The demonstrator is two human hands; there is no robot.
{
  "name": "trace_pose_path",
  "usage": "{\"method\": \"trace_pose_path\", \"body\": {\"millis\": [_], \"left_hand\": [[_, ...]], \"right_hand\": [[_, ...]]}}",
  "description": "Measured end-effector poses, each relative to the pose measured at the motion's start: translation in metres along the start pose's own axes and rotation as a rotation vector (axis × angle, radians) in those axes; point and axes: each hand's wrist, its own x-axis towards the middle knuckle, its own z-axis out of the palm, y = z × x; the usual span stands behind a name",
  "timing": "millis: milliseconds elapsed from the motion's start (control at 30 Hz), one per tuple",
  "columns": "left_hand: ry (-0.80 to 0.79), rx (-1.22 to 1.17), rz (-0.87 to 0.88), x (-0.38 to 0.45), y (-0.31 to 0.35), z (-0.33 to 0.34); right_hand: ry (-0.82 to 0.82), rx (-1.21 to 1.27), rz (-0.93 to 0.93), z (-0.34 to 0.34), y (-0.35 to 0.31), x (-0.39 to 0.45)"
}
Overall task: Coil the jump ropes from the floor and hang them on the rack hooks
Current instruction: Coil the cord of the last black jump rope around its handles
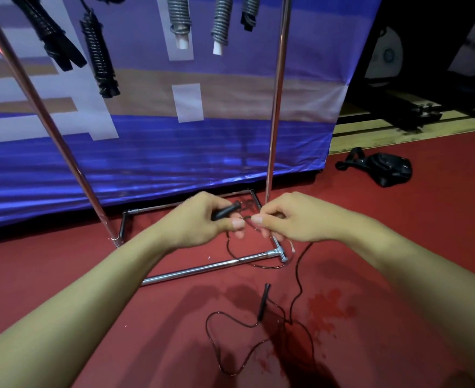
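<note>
Head camera: a person's left hand (199, 219) grips a black jump-rope handle (226, 211), fingers curled round it, above the chrome base of a clothes-style rack (211, 268). The right hand (289, 218) pinches the thin black cord (300, 275) just beside that handle, thumb and forefinger closed on it. The cord drops from the hands, crosses the rack's lower bar and trails in loose loops over the red floor (398, 233), where the rope's second handle (263, 302) lies free. Coiled ropes, black (99, 57) and grey (221, 21), hang from the top of the rack before a blue banner (174, 152). A black bag (384, 169) lies on the floor at right.
</note>
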Motion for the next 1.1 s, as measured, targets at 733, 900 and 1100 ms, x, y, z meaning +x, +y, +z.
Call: {"method": "trace_pose_path", "body": {"millis": [733, 900, 1100], "left_hand": [[-0.033, -0.247, -0.16, -0.002, -0.001, 0.009], [-0.13, -0.34, -0.124, -0.001, -0.003, 0.01], [-0.082, 0.049, -0.045, 0.002, -0.015, -0.012]], "right_hand": [[-0.03, 0.005, -0.077, 0.005, -0.003, 0.003], [0.006, 0.059, -0.014, 0.006, -0.002, 0.004], [-0.197, 0.219, 0.121, 0.002, 0.008, -0.001]]}}
